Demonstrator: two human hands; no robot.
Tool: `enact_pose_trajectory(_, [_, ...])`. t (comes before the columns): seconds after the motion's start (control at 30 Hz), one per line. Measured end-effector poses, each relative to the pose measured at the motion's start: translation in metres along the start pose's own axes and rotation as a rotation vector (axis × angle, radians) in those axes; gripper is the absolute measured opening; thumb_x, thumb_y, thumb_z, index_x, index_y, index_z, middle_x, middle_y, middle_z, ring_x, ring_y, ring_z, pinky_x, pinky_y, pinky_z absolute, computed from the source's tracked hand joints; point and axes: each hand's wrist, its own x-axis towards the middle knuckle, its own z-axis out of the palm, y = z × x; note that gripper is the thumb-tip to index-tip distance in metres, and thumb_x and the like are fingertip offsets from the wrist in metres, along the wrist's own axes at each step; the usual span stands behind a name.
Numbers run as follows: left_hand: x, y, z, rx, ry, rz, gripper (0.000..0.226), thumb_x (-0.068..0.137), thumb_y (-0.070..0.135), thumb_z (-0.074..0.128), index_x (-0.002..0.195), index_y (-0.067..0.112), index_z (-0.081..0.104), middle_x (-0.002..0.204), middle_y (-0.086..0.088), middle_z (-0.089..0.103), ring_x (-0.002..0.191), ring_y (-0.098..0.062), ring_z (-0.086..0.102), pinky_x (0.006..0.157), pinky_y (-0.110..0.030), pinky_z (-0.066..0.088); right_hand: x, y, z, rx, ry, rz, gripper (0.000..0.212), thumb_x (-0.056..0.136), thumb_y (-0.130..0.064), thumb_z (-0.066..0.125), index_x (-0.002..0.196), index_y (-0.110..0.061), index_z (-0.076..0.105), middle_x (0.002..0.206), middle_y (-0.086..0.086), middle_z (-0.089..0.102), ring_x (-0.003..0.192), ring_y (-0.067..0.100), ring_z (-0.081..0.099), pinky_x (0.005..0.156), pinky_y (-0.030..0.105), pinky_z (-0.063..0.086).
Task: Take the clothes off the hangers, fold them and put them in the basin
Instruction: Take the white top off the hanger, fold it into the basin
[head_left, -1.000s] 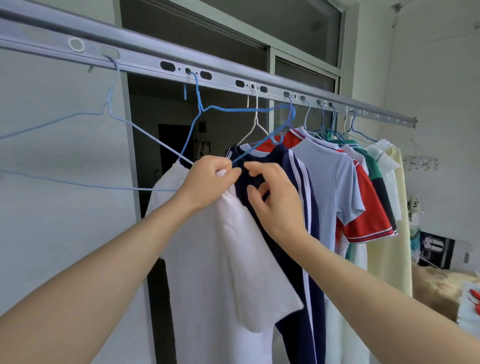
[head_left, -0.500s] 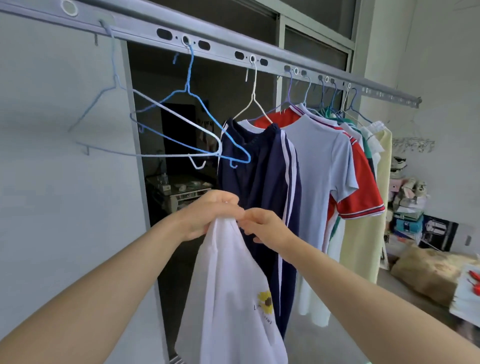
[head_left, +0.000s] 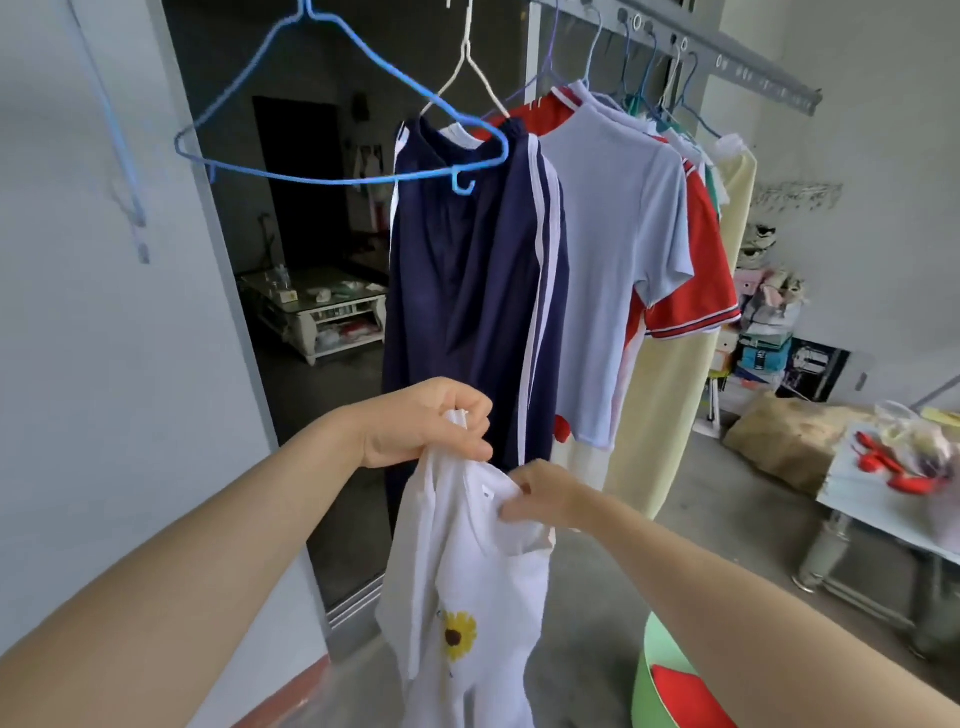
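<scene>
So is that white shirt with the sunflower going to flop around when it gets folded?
Probably floppy: the white shirt hangs in loose folds from where the left hand grips it. It looks light, since the right hand pinches it with just fingertips. It will likely not hold a shape unless laid flat.

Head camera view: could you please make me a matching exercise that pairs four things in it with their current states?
Things:
1. white sunflower T-shirt
2. blue hanger
3. navy striped garment
4. green basin

States:
A. bare, nothing on it
B. on the floor, red cloth inside
C. gripped by the left hand and the right hand
D. hanging beside the light blue shirt

Pairs: 1-C, 2-A, 3-D, 4-B
</scene>
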Motion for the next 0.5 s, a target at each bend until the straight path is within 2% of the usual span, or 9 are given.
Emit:
enact_pose_trajectory(0.13, [0.021,-0.022,0.014,0.164,0.006,-0.076,0.042,0.079,0.001,0.067,0.056,0.016,0.035,0.059,-0.001,0.034,0.055,-0.011,0.030,0.057,-0.027,0.028,-0.013,0.038,0.002,-0.179,0.132,0.162,0.019,0.076,-0.025,0.057,0.061,-0.020,0.048,0.067,-0.005,0.048,0.068,0.017,0.048,0.051,0.023,0.032])
enact_pose_trajectory(0.23, [0.039,-0.035,0.025,0.282,0.053,-0.093,0.036,0.081,0.005,0.067,0.059,0.011,0.038,0.062,0.000,0.036,0.058,-0.011,0.033,0.059,-0.027,0.032,-0.027,0.075,-0.004,-0.221,0.201,0.265,0.023,0.079,-0.032,0.054,0.059,-0.023,0.045,0.074,-0.007,0.052,0.073,0.018,0.052,0.054,0.022,0.036])
enact_pose_trajectory(0.3, [0.053,-0.044,0.034,0.346,0.086,-0.101,0.032,0.082,0.007,0.066,0.062,0.008,0.041,0.065,0.001,0.040,0.061,-0.010,0.036,0.061,-0.024,0.034,-0.037,0.100,-0.011,-0.196,0.219,0.321,0.022,0.081,-0.034,0.055,0.062,-0.025,0.049,0.074,-0.007,0.053,0.074,0.018,0.054,0.056,0.025,0.039])
enact_pose_trajectory(0.4, [0.070,-0.060,0.039,0.440,0.143,-0.126,0.031,0.083,0.015,0.066,0.064,0.012,0.041,0.084,-0.008,0.049,0.076,-0.013,0.043,0.075,-0.027,0.038,-0.048,0.129,-0.023,-0.078,0.324,0.367,0.022,0.086,-0.031,0.054,0.074,-0.012,0.053,0.073,0.002,0.056,0.068,0.023,0.051,0.052,0.028,0.035])
enact_pose_trajectory(0.5, [0.091,-0.066,0.041,0.401,0.187,-0.105,0.041,0.085,0.015,0.065,0.059,0.021,0.033,0.071,0.000,0.038,0.067,-0.009,0.036,0.067,-0.026,0.031,-0.057,0.148,-0.039,0.054,0.492,0.357,0.024,0.094,-0.027,0.047,0.074,-0.012,0.048,0.076,0.006,0.057,0.072,0.027,0.051,0.054,0.030,0.034])
